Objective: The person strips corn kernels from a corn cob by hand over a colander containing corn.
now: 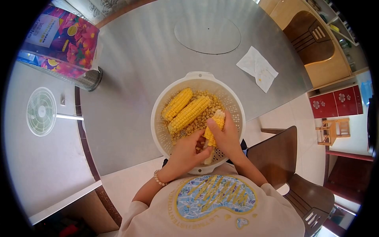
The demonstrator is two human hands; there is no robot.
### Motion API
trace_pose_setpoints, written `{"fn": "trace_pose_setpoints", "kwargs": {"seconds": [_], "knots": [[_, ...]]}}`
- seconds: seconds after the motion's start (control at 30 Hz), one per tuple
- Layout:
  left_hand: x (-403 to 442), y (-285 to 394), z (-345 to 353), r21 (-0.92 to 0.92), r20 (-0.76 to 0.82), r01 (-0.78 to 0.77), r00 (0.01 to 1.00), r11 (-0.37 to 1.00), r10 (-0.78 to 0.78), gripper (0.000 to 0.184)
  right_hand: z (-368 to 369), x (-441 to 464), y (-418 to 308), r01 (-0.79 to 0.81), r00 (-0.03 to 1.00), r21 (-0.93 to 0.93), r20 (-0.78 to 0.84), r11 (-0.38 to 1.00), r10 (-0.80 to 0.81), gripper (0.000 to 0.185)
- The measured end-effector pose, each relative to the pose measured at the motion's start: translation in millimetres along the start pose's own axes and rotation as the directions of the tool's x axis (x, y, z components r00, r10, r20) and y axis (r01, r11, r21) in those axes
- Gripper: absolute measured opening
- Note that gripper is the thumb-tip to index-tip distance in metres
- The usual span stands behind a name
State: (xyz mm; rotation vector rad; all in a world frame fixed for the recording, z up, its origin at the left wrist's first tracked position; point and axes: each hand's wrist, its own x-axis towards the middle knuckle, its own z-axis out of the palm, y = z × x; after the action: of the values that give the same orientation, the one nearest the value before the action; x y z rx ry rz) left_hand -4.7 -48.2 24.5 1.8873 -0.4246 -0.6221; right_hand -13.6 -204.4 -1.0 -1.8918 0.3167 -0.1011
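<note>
A white perforated basket [157, 118] sits at the table's near edge, against the person's front. Two whole yellow cobs [189, 114] lie in it on top of many loose kernels [213, 103]. Over its right part, my right hand [229, 136] is wrapped round a partly stripped cob [211, 132], thumb on its upper part. The lower end of this cob is pale and bare. My left hand [189, 152] has its fingers closed at the lower part of the same cob, and some loose kernels show at its fingers.
The grey table [130, 79] bears a crumpled white tissue [258, 69] at the right and a wire basket [92, 80] with a colourful package [65, 39] at the left. Brown chairs [276, 154] stand at the right, a white fan [41, 111] at the left.
</note>
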Motion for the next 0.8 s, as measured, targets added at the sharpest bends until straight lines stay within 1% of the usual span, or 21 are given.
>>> {"fn": "trace_pose_setpoints", "kwargs": {"seconds": [0.03, 0.1, 0.13, 0.2, 0.23, 0.3, 0.43, 0.5, 0.53, 0.63, 0.7, 0.73, 0.8], "knots": [[0.0, 0.4, 0.1, 0.0, 0.0, 0.0, 1.0, 1.0, 0.0, 0.051, 0.0, -0.5, -0.9, 0.0, 1.0, 0.0, 0.0, 1.0, 0.0, 0.054], [0.0, 2.2, -0.2, -0.007, -0.006, 0.006, 1.0, 1.0, -0.006, 0.051, 0.0, -2.0, -5.1, 0.007, 1.0, -0.083, -0.011, 0.997, -0.008, 0.053], [0.0, 3.8, -0.3, -0.007, -0.006, 0.006, 1.0, 1.0, -0.006, 0.051, -0.1, -2.8, -7.1, 0.007, 1.0, -0.083, -0.011, 0.997, -0.008, 0.053], [-0.5, 6.8, -0.4, 0.106, -0.01, -0.016, 1.0, 0.994, 0.017, 0.045, -0.2, -4.0, -10.0, 0.005, 1.0, -0.14, -0.006, 0.99, -0.006, 0.051], [-0.5, 0.5, 0.7, 0.106, -0.011, -0.015, 1.0, 0.994, 0.017, 0.045, -0.1, -3.4, -7.4, 0.006, 1.0, -0.139, -0.004, 0.99, -0.007, 0.051], [0.1, -14.5, 2.4, -0.082, -0.055, 0.123, 0.99, 0.989, -0.128, 0.035, 0.7, -1.8, 1.5, -0.012, 0.999, 0.015, 0.043, 1.0, 0.012, 0.051], [-1.7, -7.4, -0.7, -0.046, -0.039, 0.073, 0.996, 0.996, -0.075, 0.035, 2.2, -2.4, 2.8, 0.015, 1.0, 0.015, 0.004, 1.0, -0.015, 0.051], [-2.0, -0.5, 1.3, -0.133, -0.054, 0.017, 0.998, 0.991, -0.025, 0.037, -0.9, -1.8, -3.5, -0.012, 1.0, 0.0, -0.007, 1.0, 0.012, 0.052], [-2.0, -0.6, 1.1, -0.133, -0.052, 0.017, 0.998, 0.991, -0.024, 0.037, -1.0, -1.7, -2.8, -0.012, 1.0, 0.0, -0.008, 1.0, 0.012, 0.052], [-2.4, -2.3, 0.8, -0.108, -0.026, 0.047, 0.998, 0.993, -0.05, 0.042, -0.8, -1.7, -0.8, 0.014, 0.999, -0.026, -0.029, 1.0, -0.015, 0.052], [-2.3, -4.1, 1.8, 0.018, -0.041, -0.001, 0.999, 1.0, 0.002, 0.048, -0.1, -1.6, -1.1, 0.034, 0.998, -0.062, -0.041, 0.997, -0.037, 0.053], [-2.3, -3.5, 1.8, 0.018, -0.041, 0.0, 0.999, 1.0, 0.001, 0.048, 0.1, -1.7, -1.9, 0.034, 0.999, -0.063, -0.04, 0.997, -0.036, 0.053], [-2.2, -0.5, 1.3, -0.038, -0.041, 0.047, 0.998, 0.998, -0.049, 0.053, 0.2, -2.3, -4.8, 0.03, 0.999, -0.111, -0.038, 0.993, -0.035, 0.053]]}}
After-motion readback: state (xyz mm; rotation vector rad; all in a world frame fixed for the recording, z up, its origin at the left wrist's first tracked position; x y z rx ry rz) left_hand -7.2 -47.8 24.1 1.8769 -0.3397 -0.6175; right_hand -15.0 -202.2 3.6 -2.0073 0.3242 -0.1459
